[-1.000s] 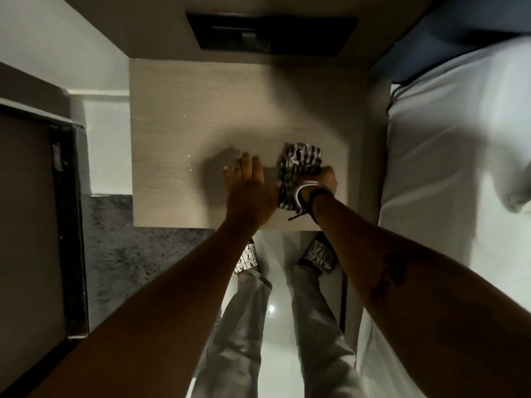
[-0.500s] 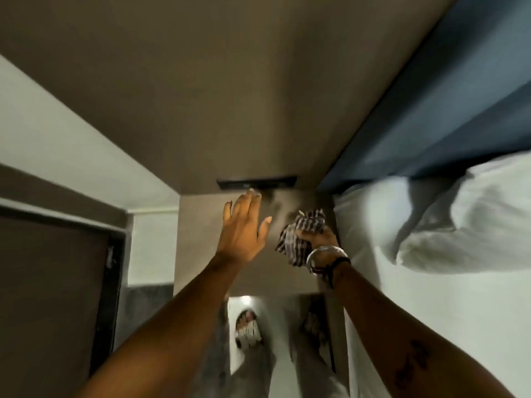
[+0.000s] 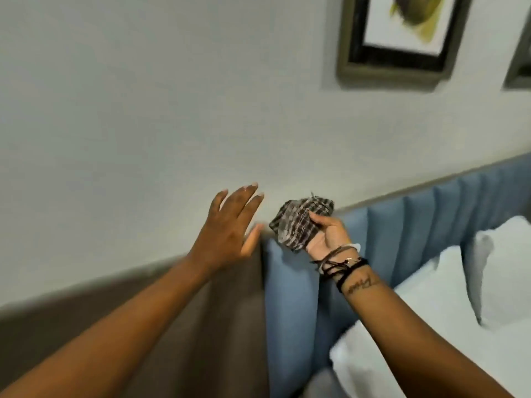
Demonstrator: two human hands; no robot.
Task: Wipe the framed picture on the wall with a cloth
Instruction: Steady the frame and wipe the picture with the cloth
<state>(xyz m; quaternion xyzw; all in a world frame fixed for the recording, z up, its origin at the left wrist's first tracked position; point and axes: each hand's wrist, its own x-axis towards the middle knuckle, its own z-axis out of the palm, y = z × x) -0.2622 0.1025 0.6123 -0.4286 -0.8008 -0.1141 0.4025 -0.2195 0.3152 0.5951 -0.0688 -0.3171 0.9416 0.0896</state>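
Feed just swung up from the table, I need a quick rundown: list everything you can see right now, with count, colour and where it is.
framed picture: one, dark frame, white mat, yellow-green print, high on the wall at upper right, cut off by the top edge
second frame: one, dark, only a corner at the right edge
wall: one, pale grey, fills the upper half
headboard: one, blue padded panels, below the wall at right
brown panel: one, grey-brown, left of the headboard
pillows: at least two, white, lower right
cloth: one, dark checked, bunched in the right hand
bracelets: several, dark, right wrist
left hand: open, fingers spread, empty
right hand: holding the cloth, well below the framed picture
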